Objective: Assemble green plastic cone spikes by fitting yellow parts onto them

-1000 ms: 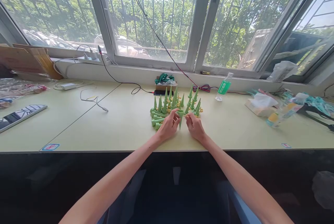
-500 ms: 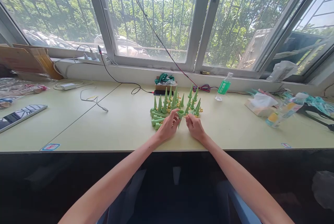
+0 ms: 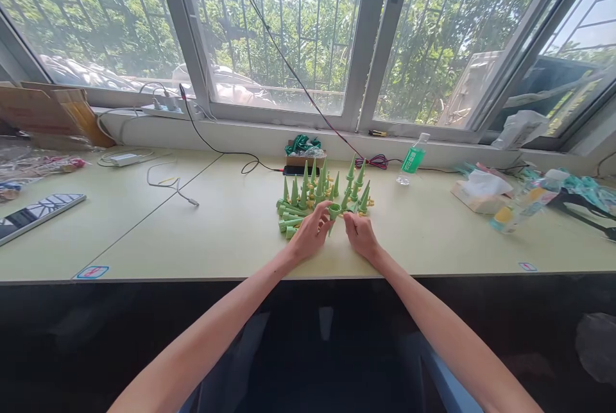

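My left hand (image 3: 310, 231) is closed around a green plastic watering spike (image 3: 333, 210), its wide hollow end up and its pointed tip down. Close on its right is my right hand (image 3: 362, 233), fingers curled in a pinch by the spike's side. A small yellow part shows between the spike and these fingertips; what the fingers hold is hidden. Just beyond both hands stand several upright green spikes (image 3: 304, 193), some with yellow valves at the side. More green spikes (image 3: 289, 226) lie flat in a pile left of my left hand.
Behind the spikes are a black phone (image 3: 301, 170) and a small box (image 3: 304, 151) holding green material. A water bottle (image 3: 412, 160), tissue box (image 3: 481, 193) and second bottle (image 3: 527, 202) stand right. Cables (image 3: 176, 185) and a tablet-like device (image 3: 41, 215) lie left.
My right hand has shifted very slightly to the right, away from the spike. My left hand keeps the spike in the same place.
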Demonstrator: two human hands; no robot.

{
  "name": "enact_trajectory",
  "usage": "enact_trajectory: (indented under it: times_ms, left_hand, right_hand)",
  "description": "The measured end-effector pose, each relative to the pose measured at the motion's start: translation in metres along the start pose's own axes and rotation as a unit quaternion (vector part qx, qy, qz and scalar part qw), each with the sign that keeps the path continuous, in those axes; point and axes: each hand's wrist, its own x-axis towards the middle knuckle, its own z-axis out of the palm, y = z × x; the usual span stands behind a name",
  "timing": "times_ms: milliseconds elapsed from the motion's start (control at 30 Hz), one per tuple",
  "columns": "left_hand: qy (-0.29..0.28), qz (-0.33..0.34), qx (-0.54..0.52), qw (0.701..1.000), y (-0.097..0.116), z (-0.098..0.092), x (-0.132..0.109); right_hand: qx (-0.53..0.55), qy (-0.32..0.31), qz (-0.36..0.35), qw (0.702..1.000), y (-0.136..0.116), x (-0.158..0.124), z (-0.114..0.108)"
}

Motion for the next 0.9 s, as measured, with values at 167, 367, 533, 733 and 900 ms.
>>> enact_trajectory:
  times_ms: [167, 367, 533, 733, 900]
  left_hand:
    - [0.003, 0.004, 0.004, 1.000, 0.0006, -0.0001, -0.0002]
    - [0.026, -0.007, -0.022, 0.999, 0.0016, 0.0024, 0.0007]
    - [0.047, -0.030, -0.036, 0.998, 0.0047, 0.0012, 0.0013]
    - [0.038, -0.039, 0.004, 0.999, 0.0086, -0.0013, 0.0024]
    - [0.028, -0.028, 0.029, 0.999, 0.0096, -0.0009, 0.0038]
  right_hand:
    - [0.003, -0.006, 0.009, 1.000, 0.0009, 0.0004, 0.0006]
    - [0.010, -0.013, 0.007, 1.000, -0.0024, 0.0001, -0.0009]
    - [0.024, 0.007, 0.005, 1.000, -0.0046, -0.0004, -0.0019]
    - [0.032, 0.008, 0.002, 0.999, -0.0056, -0.0011, -0.0020]
    - [0.035, 0.001, -0.003, 0.999, -0.0068, -0.0009, -0.0029]
